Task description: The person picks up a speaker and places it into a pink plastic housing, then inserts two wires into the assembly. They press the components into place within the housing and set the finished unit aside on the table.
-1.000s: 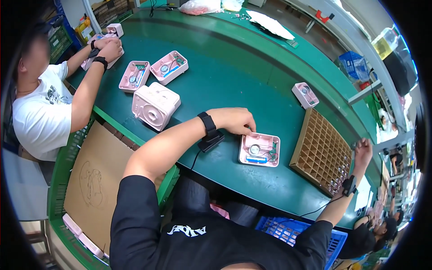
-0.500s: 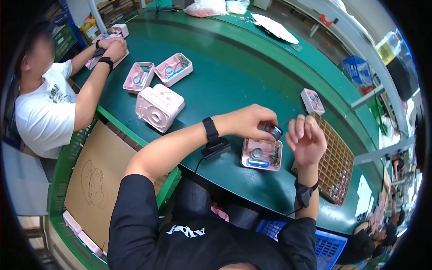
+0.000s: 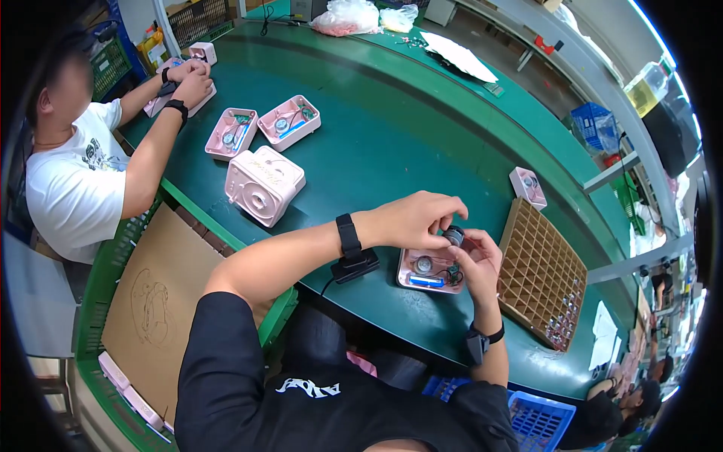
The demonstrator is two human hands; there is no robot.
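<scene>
My left hand (image 3: 422, 218) reaches in from the left with its fingers closed round a small dark round part (image 3: 453, 236) with a paler rim. Close beside that part, my right hand (image 3: 482, 264) has its fingers curled in and its thumb near the part's lower edge; what they pinch is too small to make out. Just below both hands stands an open pink plastic housing (image 3: 407, 282). Inside it lie a round silvery part (image 3: 423, 265), a blue cylindrical cell (image 3: 426, 282) and some thin wires with a green piece.
Two open pink housings (image 3: 232, 134) and a closed pink case (image 3: 265, 184) stand to the left. A brown divided tray (image 3: 542, 271) and a small pink box (image 3: 528, 188) are at right. A co-worker (image 3: 83, 166) sits far left, beside a green crate (image 3: 90, 331) with cardboard.
My right hand has moved down and left, closing in on the round part. My left hand has shifted slightly down with the part. The co-worker's hands have moved a little apart.
</scene>
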